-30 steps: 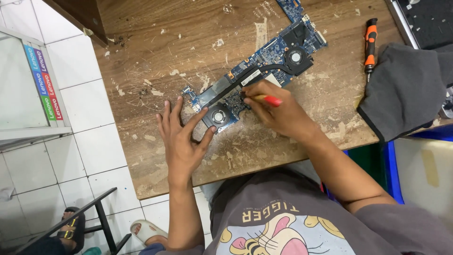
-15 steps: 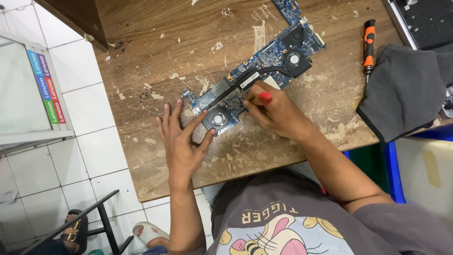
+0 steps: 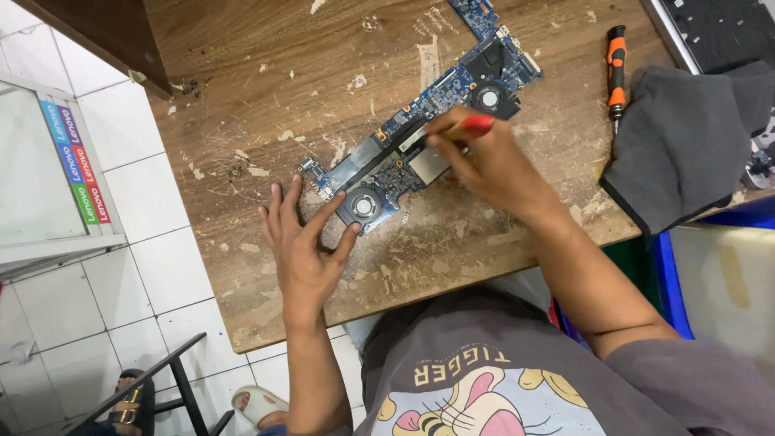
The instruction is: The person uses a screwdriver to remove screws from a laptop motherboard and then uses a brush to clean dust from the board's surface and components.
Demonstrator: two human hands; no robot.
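Flat on the table (image 3: 242,105), the left hand (image 3: 303,254) lies palm down with fingers (image 3: 278,206) spread open, thumb and forefinger touching the lower end of the one blue board (image 3: 420,137), beside a round fan (image 3: 363,206). Two fans show on the board. Above its middle, the right hand (image 3: 492,165) is bent at the wrist, fingers closed around one red-handled tool (image 3: 472,125). One orange screwdriver (image 3: 617,77) lies near one grey cloth (image 3: 686,137).

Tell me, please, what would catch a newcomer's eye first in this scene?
First the long blue circuit board, lying diagonally on the scarred wooden table. The left hand rests flat at its lower end by a round fan, while the right hand holds a red-handled tool over its middle. An orange-and-black screwdriver lies to the right.
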